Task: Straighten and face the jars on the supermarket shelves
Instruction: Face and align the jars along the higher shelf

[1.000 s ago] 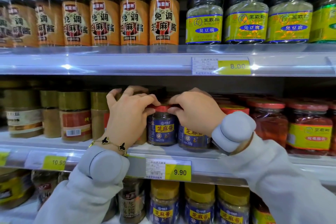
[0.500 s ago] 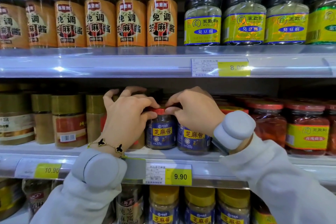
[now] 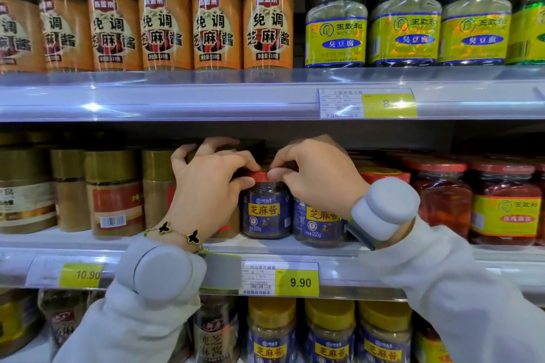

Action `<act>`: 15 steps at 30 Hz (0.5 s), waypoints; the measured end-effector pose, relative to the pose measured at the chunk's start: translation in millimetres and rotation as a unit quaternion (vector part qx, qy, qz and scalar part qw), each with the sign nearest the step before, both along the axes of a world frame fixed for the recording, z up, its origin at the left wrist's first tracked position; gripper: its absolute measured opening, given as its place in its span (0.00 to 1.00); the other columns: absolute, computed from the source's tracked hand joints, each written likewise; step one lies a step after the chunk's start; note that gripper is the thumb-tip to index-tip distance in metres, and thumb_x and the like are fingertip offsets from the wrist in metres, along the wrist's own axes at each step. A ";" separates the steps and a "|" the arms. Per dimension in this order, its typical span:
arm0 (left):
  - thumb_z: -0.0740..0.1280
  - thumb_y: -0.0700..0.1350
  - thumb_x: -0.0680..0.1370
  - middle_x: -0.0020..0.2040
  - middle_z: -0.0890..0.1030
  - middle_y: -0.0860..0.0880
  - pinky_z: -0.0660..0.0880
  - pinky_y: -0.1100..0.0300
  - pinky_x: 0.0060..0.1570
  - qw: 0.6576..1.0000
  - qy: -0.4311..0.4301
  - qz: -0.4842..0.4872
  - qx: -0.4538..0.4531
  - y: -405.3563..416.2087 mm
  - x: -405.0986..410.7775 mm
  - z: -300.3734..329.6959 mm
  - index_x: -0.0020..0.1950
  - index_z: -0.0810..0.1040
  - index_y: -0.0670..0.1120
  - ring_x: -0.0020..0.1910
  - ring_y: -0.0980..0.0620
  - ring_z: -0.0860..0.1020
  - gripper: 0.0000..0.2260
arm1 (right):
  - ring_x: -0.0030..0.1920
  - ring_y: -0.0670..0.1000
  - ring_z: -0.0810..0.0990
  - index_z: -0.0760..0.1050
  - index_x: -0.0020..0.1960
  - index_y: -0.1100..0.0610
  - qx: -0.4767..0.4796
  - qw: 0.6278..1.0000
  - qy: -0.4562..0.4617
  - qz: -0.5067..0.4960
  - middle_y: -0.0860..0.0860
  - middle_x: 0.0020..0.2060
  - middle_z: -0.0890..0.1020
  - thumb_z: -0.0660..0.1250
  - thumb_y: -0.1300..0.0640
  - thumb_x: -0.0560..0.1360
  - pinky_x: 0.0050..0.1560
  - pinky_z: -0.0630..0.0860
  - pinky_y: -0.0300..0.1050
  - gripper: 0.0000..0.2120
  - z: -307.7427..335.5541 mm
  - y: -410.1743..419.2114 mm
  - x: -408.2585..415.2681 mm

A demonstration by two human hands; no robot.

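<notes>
Single head cam, close in, facing the middle shelf [image 3: 88, 240] head-on. Upper shelf edge [image 3: 177, 100] at 12 o'clock, sleeves entering from 6. No second view.

Yellow price tags sit on the shelf rails: one [image 3: 389, 103] partly glared, one [image 3: 299, 282] reading 9.90, one [image 3: 81, 275] reading 10.90.

1. Place: a supermarket aisle, grocery section.
2. Tiered shelves [image 3: 265, 97] with clear plastic front rails.
3. Yellow price tags [image 3: 300, 282] clipped to the rails, one reading 9.90, another 10.90.
4. Identical sauce bottles [image 3: 216, 23] and labelled jars [image 3: 336, 29] ranked in rows, labels forward.
</notes>
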State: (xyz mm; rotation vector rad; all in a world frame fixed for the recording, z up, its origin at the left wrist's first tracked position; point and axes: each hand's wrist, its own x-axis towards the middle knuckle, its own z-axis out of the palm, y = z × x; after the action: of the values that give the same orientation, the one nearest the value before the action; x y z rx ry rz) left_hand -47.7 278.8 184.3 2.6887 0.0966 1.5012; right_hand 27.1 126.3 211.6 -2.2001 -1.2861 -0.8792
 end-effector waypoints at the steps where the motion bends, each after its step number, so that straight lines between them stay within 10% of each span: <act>1: 0.70 0.44 0.72 0.54 0.80 0.57 0.48 0.54 0.61 1.000 -0.001 -0.002 0.001 0.1 0.2 0.0 0.48 0.79 0.57 0.66 0.54 0.65 0.08 | 0.40 0.49 0.77 0.81 0.42 0.48 -0.003 1.000 0.004 0.000 0.46 0.38 0.83 0.67 0.49 0.72 0.42 0.73 0.43 0.05 0.7 -0.5 0.0; 15: 0.66 0.61 0.68 0.50 0.81 0.56 0.48 0.48 0.62 0.998 -0.010 0.020 0.066 -5.2 2.6 -2.2 0.45 0.74 0.56 0.62 0.53 0.70 0.12 | 0.59 0.51 0.74 0.71 0.64 0.49 -0.126 0.990 -0.019 -0.068 0.47 0.59 0.78 0.69 0.40 0.67 0.54 0.72 0.45 0.28 -4.0 -22.6 -1.8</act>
State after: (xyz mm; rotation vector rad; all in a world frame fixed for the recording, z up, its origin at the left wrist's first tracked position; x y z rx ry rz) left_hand -45.1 273.6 182.1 2.7880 0.0505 1.6005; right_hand 25.4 103.7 207.5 -2.5034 -1.3402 -0.8527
